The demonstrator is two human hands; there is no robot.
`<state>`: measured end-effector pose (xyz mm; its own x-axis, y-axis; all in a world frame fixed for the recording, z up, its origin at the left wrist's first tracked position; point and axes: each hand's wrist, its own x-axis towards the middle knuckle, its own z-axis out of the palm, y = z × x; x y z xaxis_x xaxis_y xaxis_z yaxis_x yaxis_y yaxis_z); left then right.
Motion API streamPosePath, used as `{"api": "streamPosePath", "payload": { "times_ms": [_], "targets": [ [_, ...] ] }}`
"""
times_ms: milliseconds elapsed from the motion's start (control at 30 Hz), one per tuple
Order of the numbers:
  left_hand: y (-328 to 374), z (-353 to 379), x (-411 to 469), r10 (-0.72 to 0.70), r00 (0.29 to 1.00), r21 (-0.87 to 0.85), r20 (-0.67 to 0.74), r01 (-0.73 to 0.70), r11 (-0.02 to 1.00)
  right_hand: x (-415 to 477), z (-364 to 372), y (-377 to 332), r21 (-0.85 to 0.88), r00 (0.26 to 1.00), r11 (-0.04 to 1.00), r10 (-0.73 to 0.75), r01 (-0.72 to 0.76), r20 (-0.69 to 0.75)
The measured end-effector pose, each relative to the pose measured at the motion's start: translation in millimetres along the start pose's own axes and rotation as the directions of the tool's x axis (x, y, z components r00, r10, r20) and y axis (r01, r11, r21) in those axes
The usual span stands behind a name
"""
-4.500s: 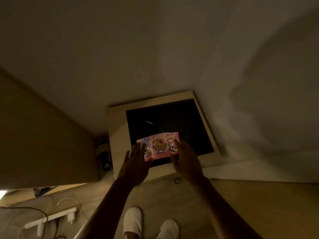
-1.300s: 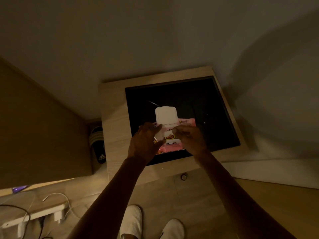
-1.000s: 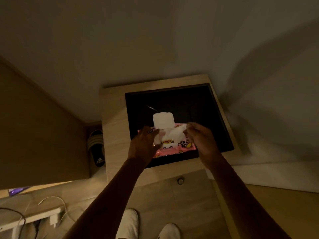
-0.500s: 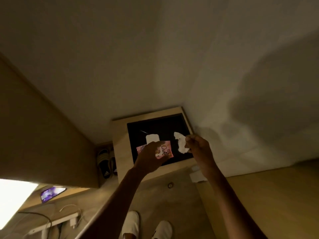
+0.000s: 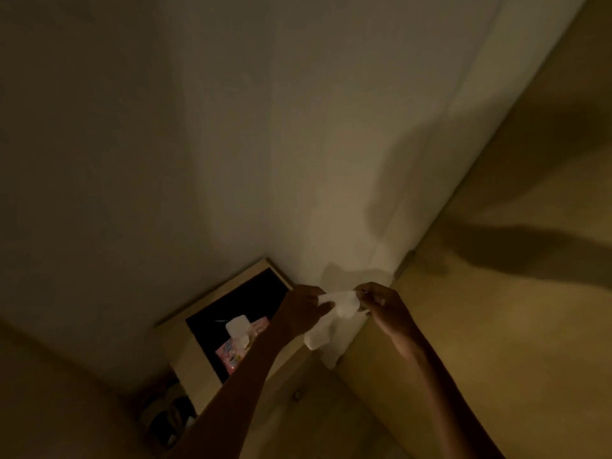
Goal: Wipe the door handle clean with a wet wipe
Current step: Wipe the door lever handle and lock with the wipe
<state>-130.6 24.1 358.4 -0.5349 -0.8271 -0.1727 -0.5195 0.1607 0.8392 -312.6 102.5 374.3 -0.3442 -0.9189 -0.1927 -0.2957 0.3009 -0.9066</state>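
Observation:
A white wet wipe (image 5: 332, 321) hangs in the air in front of the wall corner, stretched between both hands. My left hand (image 5: 299, 313) pinches its left edge and my right hand (image 5: 384, 308) pinches its right edge. The pink wet wipe pack (image 5: 236, 351) lies on the dark top of the small wooden table (image 5: 188, 362) at lower left, its white lid flipped up. No door handle is in view.
A white wall fills the upper view. A tan wooden panel (image 5: 496, 293) stands at the right, meeting the wall in a corner. Dark slippers (image 5: 172, 420) lie on the floor beside the table. The room is dim.
My left hand has let go of the pack, which now lies on the table, and has taken the wipe's other edge. The view has swung up and to the right.

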Motion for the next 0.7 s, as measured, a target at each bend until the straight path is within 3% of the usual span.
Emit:
{"api": "streamPosePath", "payload": {
  "times_ms": [100,300,467,700],
  "targets": [
    [22,12,2,0.057,0.990,0.006,0.127,-0.058,0.998,-34,-19,11,0.034,0.992,0.999,0.027,-0.023,-0.121],
    [63,61,-8,0.135,0.966,0.027,0.222,-0.145,0.989,-107,-47,29,0.106,0.952,0.990,0.117,-0.090,-0.284],
    [101,101,-24,0.269,0.930,-0.054,0.249,-0.264,0.963,-155,-77,42,0.034,0.901,0.998,0.070,-0.061,-0.427],
    [152,160,-53,0.336,0.881,-0.057,0.332,-0.337,0.940,-230,-150,73,-0.073,0.820,0.996,-0.002,-0.048,-0.573]
  ]
}}
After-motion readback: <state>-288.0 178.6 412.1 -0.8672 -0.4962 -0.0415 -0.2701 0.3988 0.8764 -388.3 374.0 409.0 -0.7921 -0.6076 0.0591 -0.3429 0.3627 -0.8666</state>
